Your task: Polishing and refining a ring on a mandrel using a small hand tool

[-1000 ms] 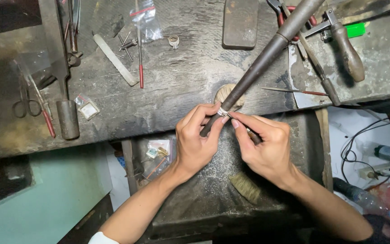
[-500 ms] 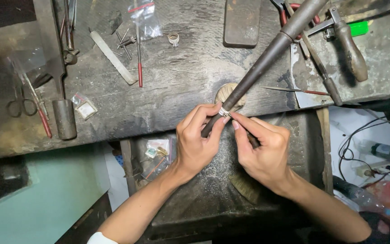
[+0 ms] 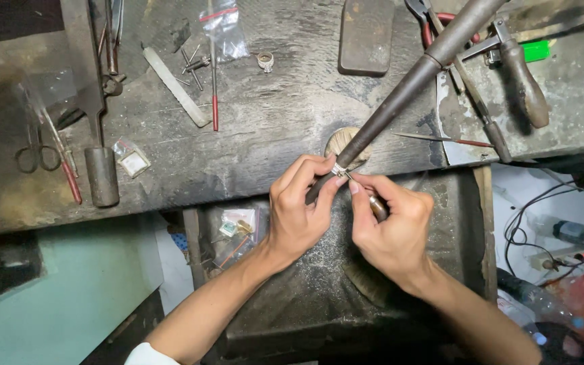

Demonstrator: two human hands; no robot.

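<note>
Left hand [image 3: 299,216]: fingers closed around tapered steel rod [image 3: 407,88] carrying a ring [image 3: 338,169].
Right hand [image 3: 393,230]: fingers gripping small tool [image 3: 370,200], tip at ring.
Packages: clear plastic bag [image 3: 224,27], top of bench [image 3: 272,128]; small clear packet [image 3: 132,157], left.

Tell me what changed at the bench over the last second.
Very little. The left hand still pinches the small ring on the tapered steel mandrel, and the right hand still holds its thin tool at the ring; the fingers only shifted slightly. Nothing was picked up or let go. The scissors and saw frame lie as before.
</note>
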